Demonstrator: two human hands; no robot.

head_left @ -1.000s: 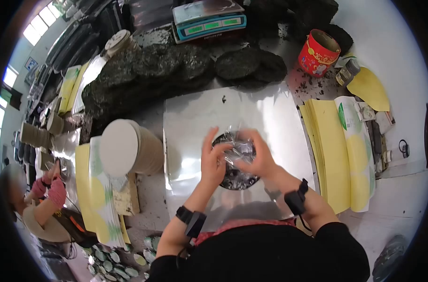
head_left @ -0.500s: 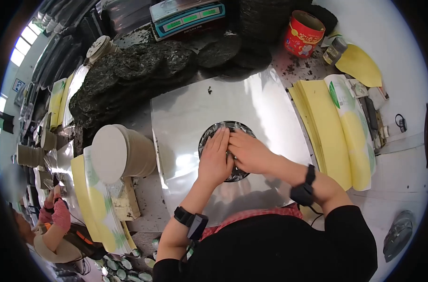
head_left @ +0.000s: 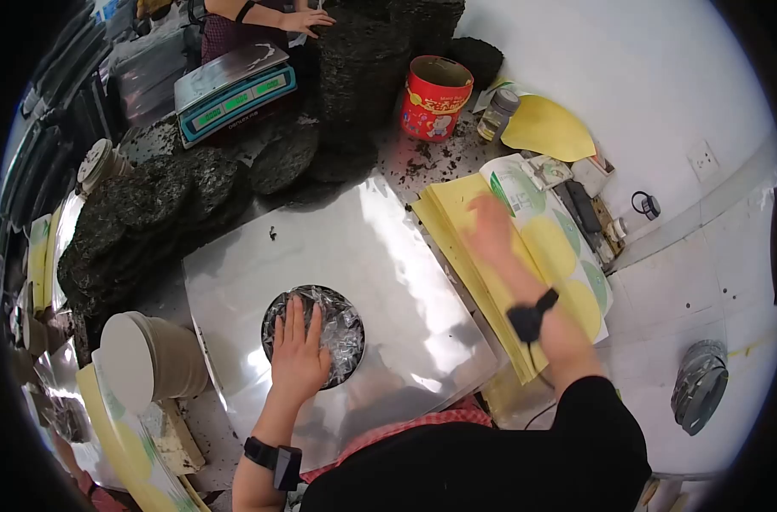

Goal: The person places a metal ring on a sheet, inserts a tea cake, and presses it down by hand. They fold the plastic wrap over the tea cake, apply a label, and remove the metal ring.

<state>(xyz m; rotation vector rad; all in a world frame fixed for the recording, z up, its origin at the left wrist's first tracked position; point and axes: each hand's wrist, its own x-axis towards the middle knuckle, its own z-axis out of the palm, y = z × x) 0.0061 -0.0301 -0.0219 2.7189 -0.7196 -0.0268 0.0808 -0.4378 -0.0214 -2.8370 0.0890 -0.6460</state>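
My left hand (head_left: 301,350) lies flat, fingers stretched, on a round dark cake wrapped in clear, crinkled plastic (head_left: 341,328), which looks like dried seaweed. The wrapped cake rests on a shiny metal sheet (head_left: 397,290). To the right, my right hand (head_left: 491,226) is over a stack of yellow paper sheets (head_left: 456,213), smeared by motion, so I cannot tell how its fingers are held. A printed sheet with green and yellow patterns (head_left: 520,192) lies on the stack's right side.
Dark round cakes (head_left: 141,205) lean in a row at the back left, near a stack of pale discs (head_left: 132,363). Behind stand a digital scale (head_left: 235,94), a red tin (head_left: 437,98) and a jar (head_left: 498,113). Another person's hand (head_left: 307,20) touches a tall dark stack (head_left: 363,68).
My right hand has left the wrapped cake and moved right over the yellow sheets. My left hand stays on the cake, now flat. The view has turned right.
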